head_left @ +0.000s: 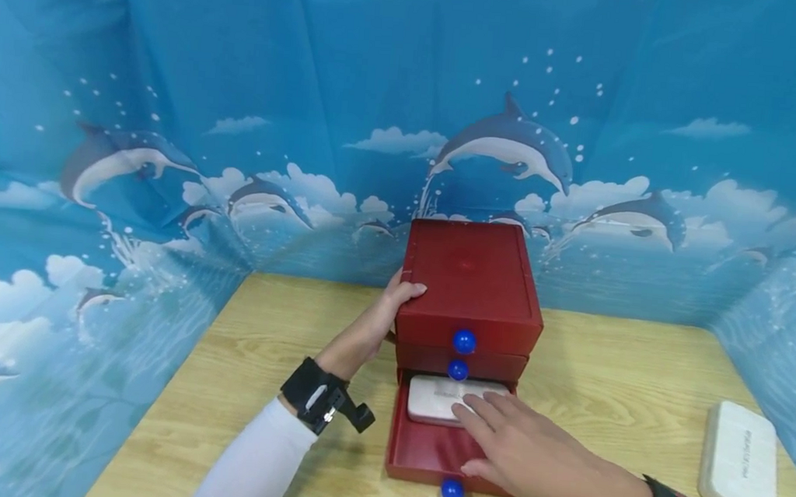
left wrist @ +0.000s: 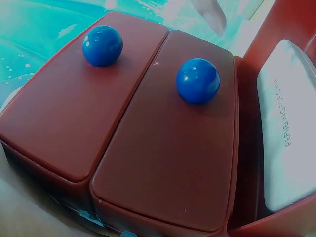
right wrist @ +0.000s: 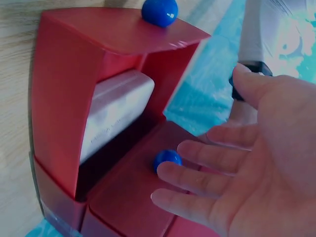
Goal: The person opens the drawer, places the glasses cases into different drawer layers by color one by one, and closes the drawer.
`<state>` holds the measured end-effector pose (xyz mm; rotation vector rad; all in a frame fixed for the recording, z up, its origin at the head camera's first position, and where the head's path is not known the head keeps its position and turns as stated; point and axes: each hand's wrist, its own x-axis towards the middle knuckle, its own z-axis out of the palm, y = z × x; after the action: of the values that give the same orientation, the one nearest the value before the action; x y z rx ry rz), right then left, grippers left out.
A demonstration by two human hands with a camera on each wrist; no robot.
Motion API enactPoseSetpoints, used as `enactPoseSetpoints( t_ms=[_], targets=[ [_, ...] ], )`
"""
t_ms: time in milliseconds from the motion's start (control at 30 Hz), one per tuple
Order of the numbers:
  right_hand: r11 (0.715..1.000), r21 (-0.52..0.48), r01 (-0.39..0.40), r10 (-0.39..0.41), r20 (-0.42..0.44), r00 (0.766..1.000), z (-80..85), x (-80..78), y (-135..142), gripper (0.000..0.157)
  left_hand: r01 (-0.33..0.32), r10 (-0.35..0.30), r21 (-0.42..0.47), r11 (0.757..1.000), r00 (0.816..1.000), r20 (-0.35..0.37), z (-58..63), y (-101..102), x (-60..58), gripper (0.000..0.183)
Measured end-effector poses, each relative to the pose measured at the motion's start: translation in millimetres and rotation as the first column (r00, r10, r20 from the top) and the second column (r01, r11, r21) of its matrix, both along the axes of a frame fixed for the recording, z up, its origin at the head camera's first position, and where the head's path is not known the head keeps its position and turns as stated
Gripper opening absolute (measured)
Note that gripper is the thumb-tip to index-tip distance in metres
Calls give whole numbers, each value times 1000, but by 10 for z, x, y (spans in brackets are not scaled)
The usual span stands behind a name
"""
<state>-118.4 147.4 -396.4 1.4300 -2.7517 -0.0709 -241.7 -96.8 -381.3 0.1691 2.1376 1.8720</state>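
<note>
A red drawer unit with blue ball knobs stands on the table. Its bottom drawer is pulled out, and a white rounded case with printed lettering lies at the drawer's back. My left hand holds the unit by its left side, thumb over the top edge; its other fingers are mostly hidden. Over the drawer's right side is my right hand, fingers spread and nearly straight. In the right wrist view the same hand has nothing in its palm and appears apart from the case.
A second white case lies at the table's right side. The two upper drawers, seen in the left wrist view with their blue knobs, are closed. Behind the wooden table hangs a blue dolphin-print sheet.
</note>
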Motion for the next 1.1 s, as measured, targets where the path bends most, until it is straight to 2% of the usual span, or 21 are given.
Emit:
enactPoseSetpoints(
  t_ms=[233,400,500,767,933,1100],
  targets=[
    [991,-125,47,-45,22,999,137,65,223,65,5,-5,3,1000,1000,11,4,-17,2,75],
    [960,-279,31,-46,-48,998,185,64,403,52,5,-5,6,1000,1000,17,7,-22,0,76],
    [941,-333,57,-81,-57,995,226,69,506,50,6,-6,9,1000,1000,17,10,-22,-2,77],
    [917,-372,141,-182,-79,980,286,67,749,54,-7,7,0,1000,1000,15,-6,-1,-10,76],
    [897,-398,194,-254,-106,961,262,25,897,59,-10,10,-7,1000,1000,6,-14,3,-28,77],
    [872,-379,310,-353,-47,935,205,-18,1044,60,-9,9,4,1000,1000,7,-16,-12,-28,76]
  ],
)
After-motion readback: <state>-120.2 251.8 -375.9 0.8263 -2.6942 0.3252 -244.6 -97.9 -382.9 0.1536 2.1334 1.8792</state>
